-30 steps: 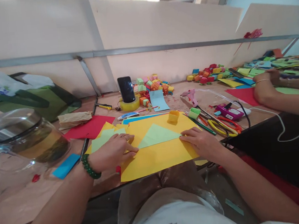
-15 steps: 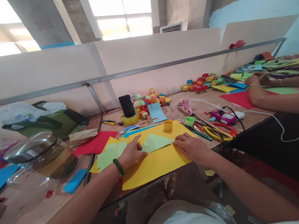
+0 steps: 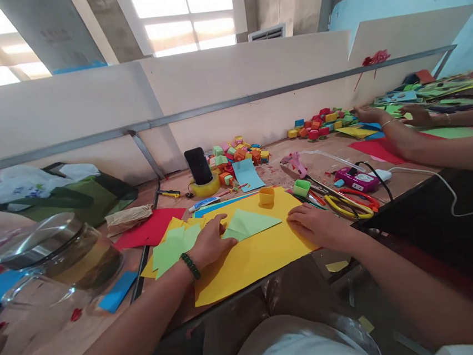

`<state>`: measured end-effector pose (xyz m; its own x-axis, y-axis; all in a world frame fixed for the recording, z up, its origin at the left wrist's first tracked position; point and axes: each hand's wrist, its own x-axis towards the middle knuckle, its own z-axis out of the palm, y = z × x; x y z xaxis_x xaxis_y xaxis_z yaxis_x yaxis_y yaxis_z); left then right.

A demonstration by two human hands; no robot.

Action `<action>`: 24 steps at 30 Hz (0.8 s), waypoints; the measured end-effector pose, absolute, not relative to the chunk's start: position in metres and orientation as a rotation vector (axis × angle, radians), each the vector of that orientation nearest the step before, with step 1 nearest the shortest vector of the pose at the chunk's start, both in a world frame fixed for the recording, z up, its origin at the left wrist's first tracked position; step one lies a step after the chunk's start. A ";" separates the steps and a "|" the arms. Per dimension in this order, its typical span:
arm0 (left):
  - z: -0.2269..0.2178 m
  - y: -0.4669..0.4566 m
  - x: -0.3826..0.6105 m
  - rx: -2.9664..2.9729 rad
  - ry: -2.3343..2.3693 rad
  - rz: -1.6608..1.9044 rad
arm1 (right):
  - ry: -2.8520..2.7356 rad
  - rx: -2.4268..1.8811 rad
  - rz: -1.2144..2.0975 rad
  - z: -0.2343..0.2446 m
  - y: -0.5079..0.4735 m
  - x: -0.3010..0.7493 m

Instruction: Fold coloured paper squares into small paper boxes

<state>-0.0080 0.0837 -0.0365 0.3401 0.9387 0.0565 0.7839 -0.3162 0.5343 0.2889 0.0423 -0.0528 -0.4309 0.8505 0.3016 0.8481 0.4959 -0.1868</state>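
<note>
A light green folded paper triangle [image 3: 251, 222] lies on a large yellow sheet [image 3: 252, 257] at the table's front edge. My left hand [image 3: 211, 241], with a green bead bracelet at the wrist, rests fingers flat on the triangle's left end. My right hand [image 3: 316, 223] lies on the yellow sheet just right of the triangle, fingers loosely curled, holding nothing I can see. More light green paper [image 3: 171, 245] sits under my left wrist.
A glass jar [image 3: 60, 256] stands at the left, a phone [image 3: 197, 166] on a tape roll behind the sheet, small paper boxes [image 3: 238, 154], scissors [image 3: 348, 203] and a glue gun [image 3: 296, 162] at the right. Another person's arms [image 3: 417, 138] reach over the table at far right.
The camera has tilted up, showing the windows. My left hand shifted right onto the triangle's left end. My right hand moved slightly right of the triangle. The other person's hand reached farther left.
</note>
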 end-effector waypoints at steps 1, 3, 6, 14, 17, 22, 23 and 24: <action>-0.038 0.081 -0.007 2.198 1.482 0.566 | -2.378 -1.435 0.037 -0.047 0.042 0.288; -0.041 0.074 -0.006 2.238 1.422 0.682 | -2.334 -1.414 0.033 -0.034 0.042 0.281; -0.039 0.065 -0.005 2.424 1.360 0.835 | -2.241 -1.263 -0.056 -0.016 0.049 0.262; -0.026 0.054 -0.025 3.164 1.067 0.481 | -2.499 -0.647 -0.062 -0.018 0.086 0.218; -0.024 0.051 -0.033 3.078 1.017 0.345 | -2.692 -0.463 -0.072 -0.024 0.082 0.210; -0.025 0.048 -0.041 3.005 0.810 0.281 | -2.901 -0.533 0.459 -0.013 0.087 0.209; -0.025 0.048 -0.042 3.012 0.775 0.274 | -2.907 -0.543 0.611 -0.009 0.093 0.210; -0.025 0.047 -0.042 3.015 0.755 0.270 | -2.899 -0.559 0.764 -0.007 0.099 0.211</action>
<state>-0.0423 0.0475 -0.0253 0.8681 0.4693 0.1618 0.4656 -0.8828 0.0628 0.2110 0.0992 -0.0068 -0.9286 0.3710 -0.0042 0.3248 0.8075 -0.4924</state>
